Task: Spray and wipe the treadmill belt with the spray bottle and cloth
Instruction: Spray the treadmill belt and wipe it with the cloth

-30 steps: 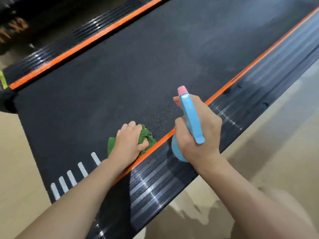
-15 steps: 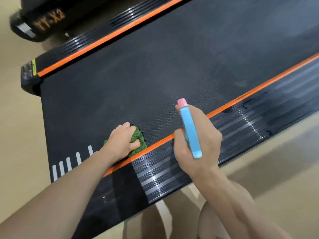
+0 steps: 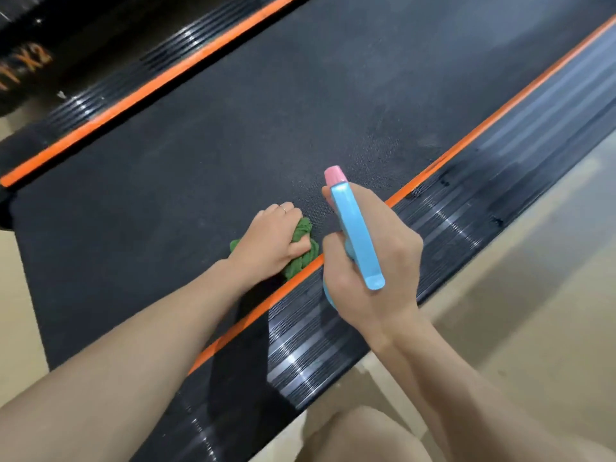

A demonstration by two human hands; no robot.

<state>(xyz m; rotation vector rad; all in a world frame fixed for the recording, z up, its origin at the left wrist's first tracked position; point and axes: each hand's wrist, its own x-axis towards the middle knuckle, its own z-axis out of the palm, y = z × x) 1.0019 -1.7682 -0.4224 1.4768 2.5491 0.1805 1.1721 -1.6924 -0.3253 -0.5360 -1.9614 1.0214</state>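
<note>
- Left hand (image 3: pixel 271 240) is bunched over the green cloth (image 3: pixel 301 250), fingers curled round it and pressing it down onto the treadmill belt (image 3: pixel 233 135).
- The cloth pokes out from under that hand on its thumb side and at the wrist, right up against the near orange stripe (image 3: pixel 443 158).
- Right hand (image 3: pixel 370 258) is wrapped tight around the blue spray bottle (image 3: pixel 356 238), just beside the left hand, over the ribbed side rail (image 3: pixel 466 225).
- The bottle's pink nozzle (image 3: pixel 335 175) sticks out beyond the right hand's knuckles, aimed across the belt ahead of the cloth.
- The bottle's body is mostly hidden behind the palm; whether a finger is squeezing the trigger, I can't tell.
- Against half a second ago: the cloth hand sits closer to the bottle hand, the gap between them nearly gone.
- The white marks seen earlier near the left wrist are out of sight now, covered or out of frame.
- Beyond both hands, the far orange stripe (image 3: pixel 150 85) runs on, with orange lettering (image 3: pixel 25 66) off past the left hand.
- The tan floor (image 3: pixel 533 295) lies to the right hand's outer side.
</note>
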